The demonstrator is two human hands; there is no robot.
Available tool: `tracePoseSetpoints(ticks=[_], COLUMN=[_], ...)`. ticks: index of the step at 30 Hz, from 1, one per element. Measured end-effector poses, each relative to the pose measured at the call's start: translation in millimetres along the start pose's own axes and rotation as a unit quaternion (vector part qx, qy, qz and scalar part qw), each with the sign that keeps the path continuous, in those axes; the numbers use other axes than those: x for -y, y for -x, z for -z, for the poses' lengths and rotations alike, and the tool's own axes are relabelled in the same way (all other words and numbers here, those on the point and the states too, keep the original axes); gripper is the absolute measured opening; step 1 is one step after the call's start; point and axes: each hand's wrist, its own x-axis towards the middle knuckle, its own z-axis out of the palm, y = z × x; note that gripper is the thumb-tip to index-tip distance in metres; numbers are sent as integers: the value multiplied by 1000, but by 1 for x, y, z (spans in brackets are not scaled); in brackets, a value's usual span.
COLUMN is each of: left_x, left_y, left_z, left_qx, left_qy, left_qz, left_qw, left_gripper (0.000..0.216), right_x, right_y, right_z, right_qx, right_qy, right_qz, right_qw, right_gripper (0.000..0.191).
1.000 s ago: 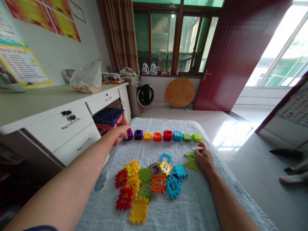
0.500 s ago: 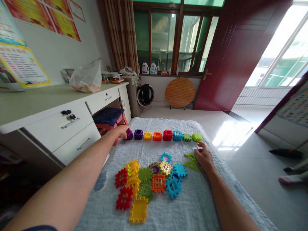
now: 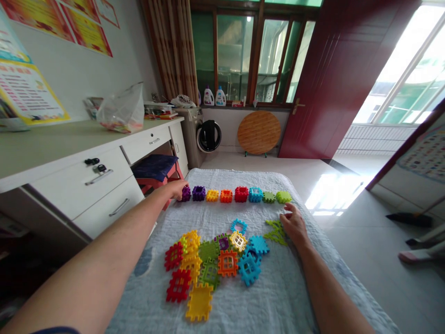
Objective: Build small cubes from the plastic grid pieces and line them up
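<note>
A row of small block cubes runs across the far part of the bed. At its left end, my left hand (image 3: pixel 176 189) has thumb and finger closed about a purple block cube (image 3: pixel 186 194), partly hiding it. A dark purple cube (image 3: pixel 199 193) stands beside that one; yellow, orange, red, blue and green cubes continue rightward to a light green cube (image 3: pixel 283 196). My right hand (image 3: pixel 294 222) rests below the row's right end, fingers curved and apart, holding nothing visible. Just left of it lie light green lattice pieces (image 3: pixel 276 232).
Loose interlocking panels, such as a yellow panel (image 3: pixel 199 302), a red panel (image 3: pixel 178 285) and a blue panel (image 3: pixel 249 269), lie heaped nearer me on the blue-grey bedspread (image 3: pixel 264 306). A white desk (image 3: pixel 93 181) and a stool (image 3: pixel 156 168) stand at left.
The whole view has shifted slightly, so everything sits a little further left. Both hands keep their places relative to the cubes and the lattice pieces.
</note>
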Motion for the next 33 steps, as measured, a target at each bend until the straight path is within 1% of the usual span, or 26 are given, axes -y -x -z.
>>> tracePoseSetpoints(ticks=[3, 5, 8, 10, 11, 13, 14, 16, 17, 19, 22, 25, 28, 31, 33], left_x=[-2, -2, -6, -14, -21, -42, -55, -85, -100, -127, -153, -163, -168, -174, -178], left_y=[6, 11, 22, 35, 43, 66, 80, 110, 124, 149, 170, 173, 170, 168, 167], left_z=[3, 7, 15, 21, 22, 22, 20, 12, 7, -4, -18, -23, -21, -18, -17], left_qx=[-8, -16, -41, -73, -92, -143, -148, -125, -106, -70, -60, -62, -64, -83, -105], left_qy=[-3, -5, -10, -9, -6, 25, 46, 90, 107, 127, 139, 156, 200, 264, 301], left_qz=[0, -2, -8, -23, -35, -88, -110, -159, -185, -218, -231, -211, -193, -194, -197], left_qw=[1000, 1000, 999, 997, 995, 986, 982, 975, 971, 965, 961, 963, 958, 941, 927], left_gripper=[74, 77, 75, 70, 65, 54, 48, 37, 34, 33, 32, 35, 41, 40, 38], right_x=[1, 1, 2, 5, 7, 14, 19, 32, 40, 55, 77, 95, 111, 121, 124], right_y=[0, 0, -1, -2, -3, -2, -1, 3, 6, 15, 30, 45, 58, 69, 73], right_z=[0, 1, 2, 3, 4, 6, 6, 7, 6, 4, -1, -6, -10, -18, -24], right_qx=[-1, 0, -2, -16, -25, -45, -51, -42, -24, 36, 125, 187, 238, 262, 268], right_qy=[-3, -11, -24, -34, -41, -56, -63, -77, -83, -84, -68, -57, -46, -38, -30], right_qz=[-2, -4, -6, -7, -5, 10, 25, 71, 100, 159, 251, 308, 338, 357, 358], right_qw=[1000, 1000, 1000, 999, 999, 997, 996, 994, 991, 983, 958, 931, 909, 896, 894], right_gripper=[51, 52, 52, 50, 48, 42, 38, 31, 28, 24, 20, 20, 27, 39, 43])
